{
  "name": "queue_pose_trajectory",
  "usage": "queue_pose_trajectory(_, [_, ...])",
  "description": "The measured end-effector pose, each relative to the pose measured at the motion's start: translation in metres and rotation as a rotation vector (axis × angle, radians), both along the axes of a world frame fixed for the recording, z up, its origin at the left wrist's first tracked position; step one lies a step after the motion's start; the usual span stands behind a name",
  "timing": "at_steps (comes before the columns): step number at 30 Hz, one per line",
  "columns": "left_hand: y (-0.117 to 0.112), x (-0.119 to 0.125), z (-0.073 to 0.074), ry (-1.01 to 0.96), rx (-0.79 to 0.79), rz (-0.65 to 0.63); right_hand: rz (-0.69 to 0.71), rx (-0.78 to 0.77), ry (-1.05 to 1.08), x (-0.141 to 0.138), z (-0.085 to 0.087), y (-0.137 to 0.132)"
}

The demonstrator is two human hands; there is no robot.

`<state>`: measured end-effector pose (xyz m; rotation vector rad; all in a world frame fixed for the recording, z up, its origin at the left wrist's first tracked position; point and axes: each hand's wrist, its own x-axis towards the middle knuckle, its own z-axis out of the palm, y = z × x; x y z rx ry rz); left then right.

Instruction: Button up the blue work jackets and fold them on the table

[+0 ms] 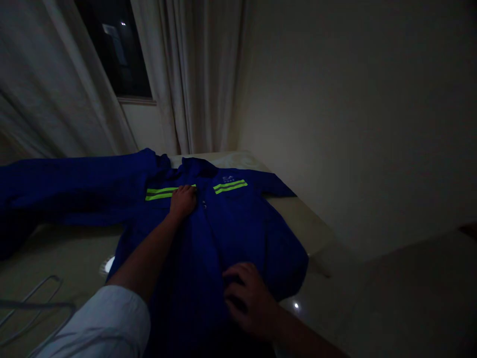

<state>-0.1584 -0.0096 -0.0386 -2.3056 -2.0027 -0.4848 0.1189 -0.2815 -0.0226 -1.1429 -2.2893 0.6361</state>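
Note:
A dark blue work jacket [238, 226] lies spread on a pale table, its front facing up. Yellow-green reflective strips cross both sides of the chest, with small lettering above the right one. At the left strip, beside the front opening, my left hand [183, 201] rests with its fingers drawn together on the cloth. Lower down, my right hand [251, 298] hovers over or touches the jacket front, its fingers curved and apart. Contact there is hard to judge in the dim light. One sleeve stretches far to the left; the other is short in view at the right.
Thin pale bent rods [39, 303], perhaps a hanger, lie at lower left. The table [316, 223] ends at the right, beside a plain wall [357, 124]. Curtains [208, 74] hang behind, around a dark window [119, 49]. A bright round spot shows by the jacket's left edge.

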Motion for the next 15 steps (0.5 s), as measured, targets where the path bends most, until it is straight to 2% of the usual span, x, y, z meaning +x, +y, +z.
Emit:
queue_pose_trajectory(2, [-0.007,0.002,0.009,0.015,-0.016,-0.011,-0.043,0.003,0.001,0.01,-0.009,-0.034])
queue_pose_trajectory(4, [-0.014,0.006,0.019,0.024,-0.044,-0.025,-0.078,0.013,-0.013,0.016,-0.019,-0.053])
queue_pose_trajectory(8, [-0.029,0.017,0.041,0.003,-0.113,-0.047,-0.131,0.062,-0.009,0.023,-0.034,-0.069])
queue_pose_trajectory(10, [-0.045,0.028,0.054,-0.036,-0.122,-0.057,-0.146,0.098,0.013,0.024,-0.039,-0.073])
queue_pose_trajectory(12, [-0.075,0.043,0.072,-0.078,-0.09,-0.077,-0.151,0.135,0.035,0.025,-0.044,-0.077])
queue_pose_trajectory(13, [-0.098,0.052,0.084,-0.118,-0.058,-0.106,-0.146,0.151,0.038,0.024,-0.047,-0.079])
queue_pose_trajectory(15, [-0.159,0.069,0.111,-0.235,0.012,-0.213,-0.132,0.181,0.025,0.023,-0.052,-0.08])
